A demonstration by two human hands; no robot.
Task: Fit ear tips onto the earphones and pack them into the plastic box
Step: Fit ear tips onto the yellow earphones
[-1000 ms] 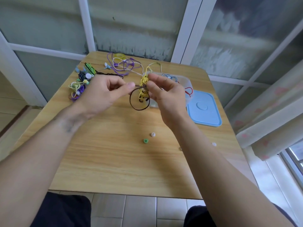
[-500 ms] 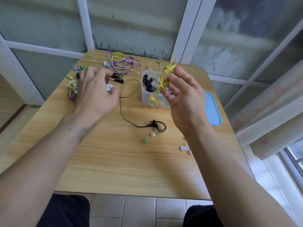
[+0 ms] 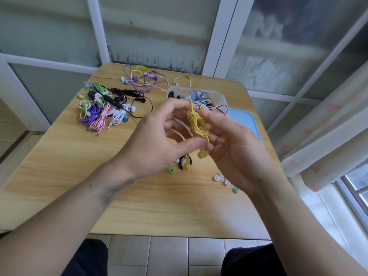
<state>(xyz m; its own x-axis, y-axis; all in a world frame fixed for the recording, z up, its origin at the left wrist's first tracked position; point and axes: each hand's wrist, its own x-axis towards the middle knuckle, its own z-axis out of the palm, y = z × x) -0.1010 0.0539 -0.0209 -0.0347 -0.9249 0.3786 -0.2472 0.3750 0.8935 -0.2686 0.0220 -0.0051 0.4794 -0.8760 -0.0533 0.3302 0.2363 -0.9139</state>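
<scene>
Left hand (image 3: 157, 140) back from pile, now pinching yellow earphones (image 3: 197, 124) alongside right hand (image 3: 229, 142); expose earbud before fitting tip.

table (image 3: 79, 156): pale wood-grain top, smooth, faint sheen
plastic box (image 3: 220, 96): clear plastic, slightly cloudy
lid (image 3: 245, 120): light blue plastic, smooth, matt
yellow earphones (image 3: 196, 124): thin rubbery cord, matt
ear tips (image 3: 172, 169): soft-looking green and translucent white silicone
curtain (image 3: 328, 140): pale cloth with faded pink print
floor (image 3: 167, 255): smooth grey tiles
</scene>
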